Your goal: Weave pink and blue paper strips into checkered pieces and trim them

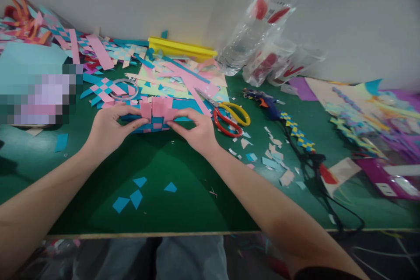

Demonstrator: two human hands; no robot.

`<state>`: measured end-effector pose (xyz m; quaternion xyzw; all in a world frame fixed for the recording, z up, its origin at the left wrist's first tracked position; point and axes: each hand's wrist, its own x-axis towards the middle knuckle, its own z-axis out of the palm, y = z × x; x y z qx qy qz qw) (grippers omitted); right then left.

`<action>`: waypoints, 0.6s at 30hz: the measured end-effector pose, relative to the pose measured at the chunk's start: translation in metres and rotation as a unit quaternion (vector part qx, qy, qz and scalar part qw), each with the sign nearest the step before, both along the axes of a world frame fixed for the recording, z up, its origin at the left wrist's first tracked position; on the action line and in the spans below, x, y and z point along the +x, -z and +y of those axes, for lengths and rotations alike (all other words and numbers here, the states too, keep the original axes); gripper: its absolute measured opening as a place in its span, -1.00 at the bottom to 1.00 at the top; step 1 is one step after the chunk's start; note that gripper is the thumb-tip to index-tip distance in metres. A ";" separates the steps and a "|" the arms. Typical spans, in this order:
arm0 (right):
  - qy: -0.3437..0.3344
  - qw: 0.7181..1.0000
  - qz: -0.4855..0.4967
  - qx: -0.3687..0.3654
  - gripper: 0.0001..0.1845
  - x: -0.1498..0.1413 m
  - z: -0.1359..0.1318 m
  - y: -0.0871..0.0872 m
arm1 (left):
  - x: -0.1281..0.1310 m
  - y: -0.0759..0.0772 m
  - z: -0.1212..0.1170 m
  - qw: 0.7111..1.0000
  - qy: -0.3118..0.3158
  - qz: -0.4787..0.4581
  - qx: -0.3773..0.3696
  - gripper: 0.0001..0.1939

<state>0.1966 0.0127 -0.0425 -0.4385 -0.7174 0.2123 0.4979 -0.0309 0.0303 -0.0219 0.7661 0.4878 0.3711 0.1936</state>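
Observation:
A woven piece of pink and blue paper strips (pixel 157 121) is held up just above the green table, between my two hands. My left hand (pixel 110 127) pinches its left side with thumb and fingers. At the opposite side, my right hand (pixel 197 129) grips it the same way, thumb in front. Pink strip ends stand upright along the top, and blue strips run sideways behind the fingers. Close to my right hand lie scissors (pixel 226 116) with one red and one yellow handle loop, blades toward the paper pile. A clear tape roll (pixel 124 89) rests behind my left hand.
Loose paper strips (pixel 183 78) heap up at the back beside a yellow tray (pixel 182 47). Plastic cups (pixel 269 59) lean at the wall. A blue glue gun (pixel 271 107) with a black cord lies right. Blue scraps (pixel 136 199) sit near the table's front edge (pixel 157 234).

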 end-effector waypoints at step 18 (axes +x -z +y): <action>0.017 1.000 -0.003 0.018 -0.97 0.000 0.000 0.003 | 0.002 -0.001 0.000 1.000 0.013 0.011 0.001 -0.70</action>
